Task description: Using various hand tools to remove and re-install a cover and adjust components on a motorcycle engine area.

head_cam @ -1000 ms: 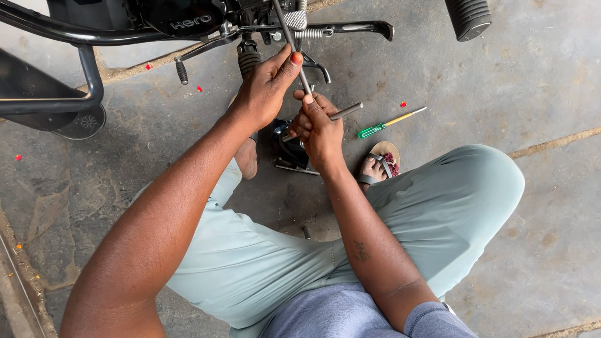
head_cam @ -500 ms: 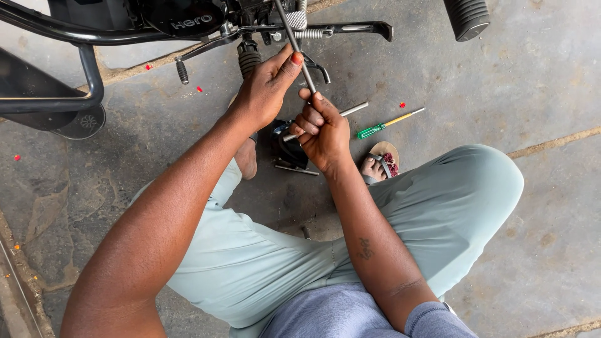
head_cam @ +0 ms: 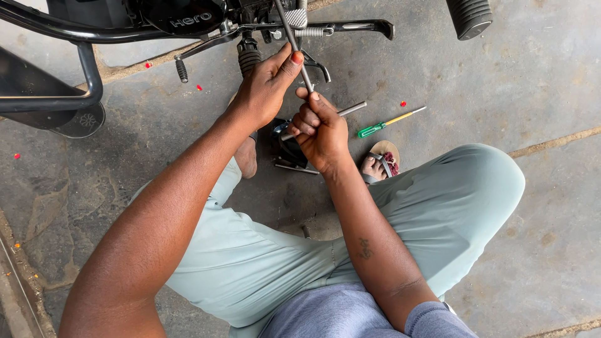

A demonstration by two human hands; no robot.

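Between both hands, a long grey steel T-handle wrench [head_cam: 294, 44] runs up into the black motorcycle underside [head_cam: 188, 19]. Right hand [head_cam: 320, 130] is fisted around its crossbar; left hand [head_cam: 266, 87] pinches the shaft just above with thumb and fingers. Right of the right hand, near but apart, a green-handled screwdriver [head_cam: 388, 122] lies on the grey concrete floor [head_cam: 501, 81]. Black side stand [head_cam: 350, 28] sits above both hands.

screwdriver [head_cam: 389, 121] right of hands, motorcycle [head_cam: 188, 19] ahead
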